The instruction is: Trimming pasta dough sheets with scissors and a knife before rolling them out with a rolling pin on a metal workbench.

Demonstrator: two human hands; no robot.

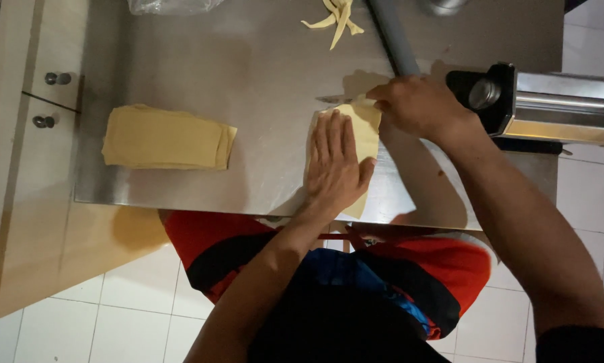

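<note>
From the head camera, looking straight down, the left hand lies flat with its fingers spread and together on a pale yellow dough sheet, pressing it onto the steel table; nothing is clasped in it, the palm simply rests on the dough. The right hand is closed around the handle of a knife, whose blade points left and lies across the far edge of the dough sheet, just beyond the left fingertips. The sheet sits near the table's front right part, its lower end reaching the front edge. Well apart to the left lies a stack of folded dough sheets. At the far edge lie a few cut dough strips, beside a grey rod that runs down toward the right hand. A metal pasta machine stands at the right, just behind the right wrist. Below the table show white floor tiles and the person's red, blue and black clothing
</note>
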